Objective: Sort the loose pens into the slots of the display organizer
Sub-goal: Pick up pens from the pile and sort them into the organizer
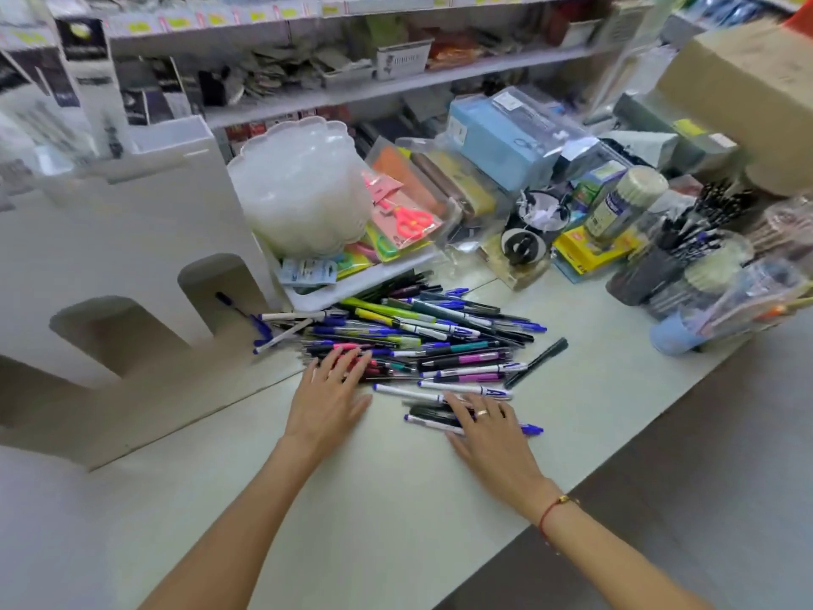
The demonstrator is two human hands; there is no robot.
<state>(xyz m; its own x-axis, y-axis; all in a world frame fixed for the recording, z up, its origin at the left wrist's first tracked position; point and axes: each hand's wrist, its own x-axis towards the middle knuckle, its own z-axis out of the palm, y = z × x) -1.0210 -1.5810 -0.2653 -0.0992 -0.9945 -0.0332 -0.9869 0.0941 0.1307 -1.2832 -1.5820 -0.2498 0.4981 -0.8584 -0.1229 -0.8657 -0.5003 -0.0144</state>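
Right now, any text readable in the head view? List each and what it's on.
None can be read.
Yellow shelf tags: print blurred.
Black packages: white lettering blurred.
Cylinder jar label: blue band, too blurred.
Yellow box: print too small.
Blue box: small label, unreadable.
Pens: barrel marks too small.
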